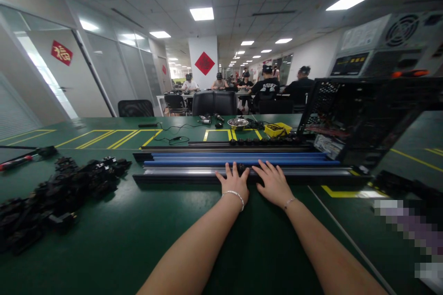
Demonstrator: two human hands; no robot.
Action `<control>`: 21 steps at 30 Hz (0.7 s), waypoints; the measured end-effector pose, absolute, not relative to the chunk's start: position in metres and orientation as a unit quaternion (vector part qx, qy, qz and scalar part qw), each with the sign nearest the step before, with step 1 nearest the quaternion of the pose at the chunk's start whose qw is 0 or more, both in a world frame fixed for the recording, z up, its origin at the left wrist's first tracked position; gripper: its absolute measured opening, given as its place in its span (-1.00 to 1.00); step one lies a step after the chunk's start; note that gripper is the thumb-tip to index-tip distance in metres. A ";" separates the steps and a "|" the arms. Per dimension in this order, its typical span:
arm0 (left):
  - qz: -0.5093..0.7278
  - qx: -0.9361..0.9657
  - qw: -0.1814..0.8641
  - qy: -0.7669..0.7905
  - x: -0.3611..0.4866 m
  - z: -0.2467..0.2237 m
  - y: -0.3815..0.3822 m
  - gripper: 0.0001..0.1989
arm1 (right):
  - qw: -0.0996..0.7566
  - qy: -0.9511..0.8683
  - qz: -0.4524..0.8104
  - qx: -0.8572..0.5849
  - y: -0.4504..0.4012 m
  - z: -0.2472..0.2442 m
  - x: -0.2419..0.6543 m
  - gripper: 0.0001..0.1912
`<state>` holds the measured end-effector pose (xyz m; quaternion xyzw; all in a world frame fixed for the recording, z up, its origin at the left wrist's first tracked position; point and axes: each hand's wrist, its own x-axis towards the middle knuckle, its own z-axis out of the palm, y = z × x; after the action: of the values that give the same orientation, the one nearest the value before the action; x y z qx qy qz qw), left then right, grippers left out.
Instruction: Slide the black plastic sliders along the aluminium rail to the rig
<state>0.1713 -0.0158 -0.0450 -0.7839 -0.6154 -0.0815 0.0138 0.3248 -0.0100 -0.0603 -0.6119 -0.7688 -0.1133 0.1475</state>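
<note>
Left hand (233, 182): lying open, palm down, fingers spreading forward over a long silver bar (183, 171); a pale bracelet (235, 195) is circling the wrist. Right hand (274, 182): lying open in the same way just beside it, fingertips reaching over the silver bar to the blue bars (194, 157); a thin bracelet (288, 202) is circling that wrist. Neither hand is gripping anything visibly.

Silver bar: running crosswise in front of the person, lying along a long black rail (173, 180). Blue bars: lying just behind, parallel to it. More dark bars (207, 149) are lying beyond.

Green table (166, 239): bearing all of these. To the left, a heap of small black parts (93, 177) is spreading; a red-handled tool (20, 162) is lying past it. At the far side, a metal bowl (238, 123) and a yellow tray (278, 129) are sitting near each other. To the right, an open computer case (367, 115) is standing, with metal boxes (370, 41) resting on top.

Background: several people (265, 84) are sitting at another table.
</note>
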 end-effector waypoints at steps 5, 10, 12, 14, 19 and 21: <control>-0.085 -0.790 0.025 -0.607 0.167 -0.045 -0.017 -0.41 | 0.148 -0.773 -0.109 -0.608 -0.010 -0.060 0.326 -0.44; -0.081 -0.787 0.022 -0.611 0.161 -0.044 -0.018 -0.41 | 0.150 -0.774 -0.105 -0.606 -0.009 -0.060 0.327 -0.44; -0.078 -0.785 0.023 -0.614 0.157 -0.043 -0.018 -0.40 | 0.151 -0.773 -0.102 -0.607 -0.009 -0.060 0.326 -0.44; -0.075 -0.782 0.024 -0.619 0.153 -0.042 -0.018 -0.39 | 0.152 -0.773 -0.100 -0.608 -0.010 -0.060 0.326 -0.43; -0.067 -0.774 0.030 -0.629 0.145 -0.042 -0.019 -0.41 | 0.154 -0.773 -0.102 -0.607 -0.011 -0.058 0.325 -0.44; -0.067 -0.773 0.037 -0.629 0.141 -0.042 -0.019 -0.40 | 0.155 -0.772 -0.103 -0.608 -0.011 -0.058 0.325 -0.45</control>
<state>0.1414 -0.0192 -0.0424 -0.7733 -0.6294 -0.0670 0.0374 0.3253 -0.0111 -0.0581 -0.6078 -0.7719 -0.1026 0.1555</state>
